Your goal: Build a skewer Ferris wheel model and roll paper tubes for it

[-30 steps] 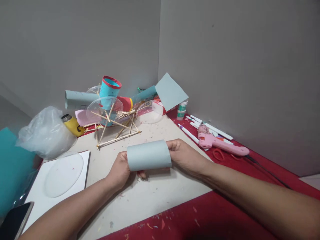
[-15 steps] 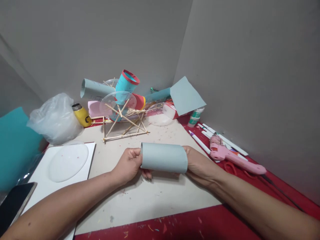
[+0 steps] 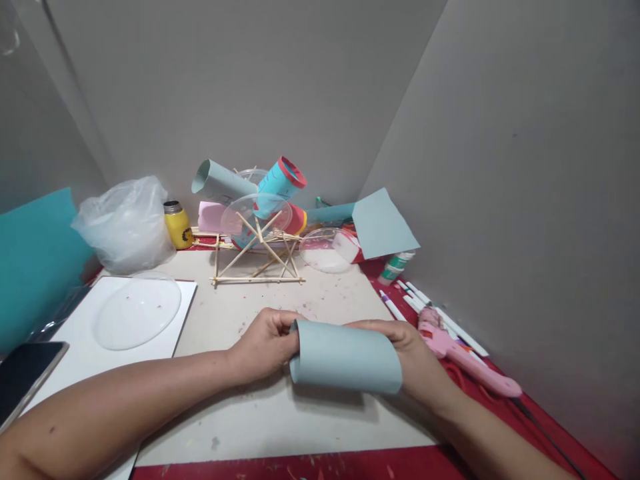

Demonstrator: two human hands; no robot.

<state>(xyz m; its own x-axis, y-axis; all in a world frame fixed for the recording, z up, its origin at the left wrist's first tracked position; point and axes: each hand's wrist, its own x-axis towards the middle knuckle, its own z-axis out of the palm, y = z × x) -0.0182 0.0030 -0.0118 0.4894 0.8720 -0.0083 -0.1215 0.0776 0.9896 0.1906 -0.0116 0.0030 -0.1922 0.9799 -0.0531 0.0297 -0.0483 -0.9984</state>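
Observation:
A grey-blue paper tube (image 3: 347, 357) lies sideways in the air over the beige board (image 3: 260, 427). At its left end my left hand (image 3: 267, 343) is closed on the rim, thumb and fingers pinching the paper. My right hand (image 3: 420, 360) wraps round the right end, its fingers along the tube's far side and partly hidden by it. Behind the hands stands a wooden stick frame (image 3: 257, 267) bearing clear discs, a grey paper tube (image 3: 225, 183) and a blue cup shape (image 3: 280, 187) with a red rim.
A pink glue gun (image 3: 465, 360) and white markers (image 3: 395, 305) lie at right. Further back are grey paper (image 3: 385, 223) and small tubs (image 3: 395, 267). At left are a plastic bag (image 3: 125, 227), yellow bottle (image 3: 179, 227), white board (image 3: 75, 367), clear disc (image 3: 137, 317) and phone (image 3: 30, 380).
The tube and both hands have moved lower and slightly right in the picture. More of my right hand's fingers now show along the tube's far edge. The view has shifted a little.

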